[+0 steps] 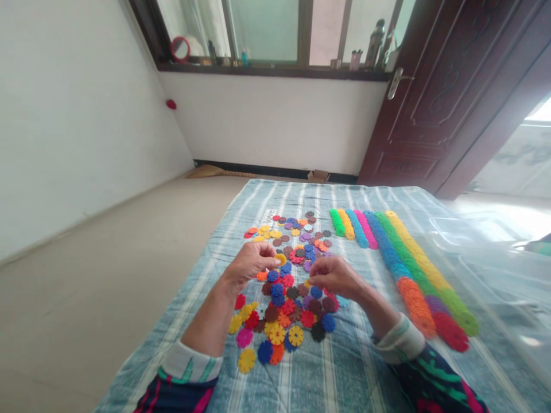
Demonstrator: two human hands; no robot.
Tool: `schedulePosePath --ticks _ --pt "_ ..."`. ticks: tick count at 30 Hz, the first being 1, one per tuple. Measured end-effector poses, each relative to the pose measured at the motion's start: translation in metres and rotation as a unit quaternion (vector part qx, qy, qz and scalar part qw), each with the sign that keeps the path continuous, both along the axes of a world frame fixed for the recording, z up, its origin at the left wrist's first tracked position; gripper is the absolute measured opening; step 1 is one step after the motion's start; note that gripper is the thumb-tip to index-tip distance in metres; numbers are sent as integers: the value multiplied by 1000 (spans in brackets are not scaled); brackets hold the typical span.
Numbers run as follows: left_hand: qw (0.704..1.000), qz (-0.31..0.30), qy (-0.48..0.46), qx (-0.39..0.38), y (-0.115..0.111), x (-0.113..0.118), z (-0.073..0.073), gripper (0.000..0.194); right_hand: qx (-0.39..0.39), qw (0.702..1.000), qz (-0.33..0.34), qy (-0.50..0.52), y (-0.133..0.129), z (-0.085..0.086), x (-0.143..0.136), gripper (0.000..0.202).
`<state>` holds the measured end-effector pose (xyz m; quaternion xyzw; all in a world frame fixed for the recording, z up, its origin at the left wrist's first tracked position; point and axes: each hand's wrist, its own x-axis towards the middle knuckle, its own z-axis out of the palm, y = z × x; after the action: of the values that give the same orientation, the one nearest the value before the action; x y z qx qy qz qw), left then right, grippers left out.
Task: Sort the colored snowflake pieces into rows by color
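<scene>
Pinched in my left hand (pixel 253 263) is a yellow notched plastic disc (pixel 280 260), held over the far part of a loose pile. My right hand (pixel 338 276) is closed at the pile's right side, its fingertips on another yellow notched disc (pixel 307 283), mostly hidden by the fingers. Between and below both hands lie many mixed discs, among them a red disc (pixel 307 319), a blue disc (pixel 328 322) and a yellow disc (pixel 295 336). To the right, discs lie overlapped in rows by colour, such as a long yellow row (pixel 419 249) and an orange row (pixel 415 307).
A striped cloth (pixel 340 378) covers the work surface. Clear plastic containers (pixel 477 229) stand at its right edge. Beyond are a window sill (pixel 275 71) with small items, a dark red door (pixel 434 86) and a broom (pixel 210 171) on the floor.
</scene>
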<state>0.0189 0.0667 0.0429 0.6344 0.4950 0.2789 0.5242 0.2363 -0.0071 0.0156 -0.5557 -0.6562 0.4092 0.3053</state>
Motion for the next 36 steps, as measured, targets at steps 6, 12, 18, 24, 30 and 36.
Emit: schedulePosePath --ticks 6,12,18,24,30,36 --pt "996 -67 -44 -42 -21 31 -6 14 -30 971 -61 231 0 -1 -13 27" --pt "992 -96 -59 -55 -24 33 -6 15 -40 961 -78 262 2 -9 -13 30" --pt "985 -147 -65 -67 -22 30 -6 18 -74 959 -18 274 2 -8 -11 29" --pt "972 -194 -84 -102 -24 29 -3 19 -38 970 -29 240 4 -7 -11 28" --pt "991 -113 -38 -53 -24 37 -5 22 68 996 -53 -6 11 1 11 24" --pt "994 -45 57 77 -10 20 2 21 25 888 -199 -415 50 14 84 26"
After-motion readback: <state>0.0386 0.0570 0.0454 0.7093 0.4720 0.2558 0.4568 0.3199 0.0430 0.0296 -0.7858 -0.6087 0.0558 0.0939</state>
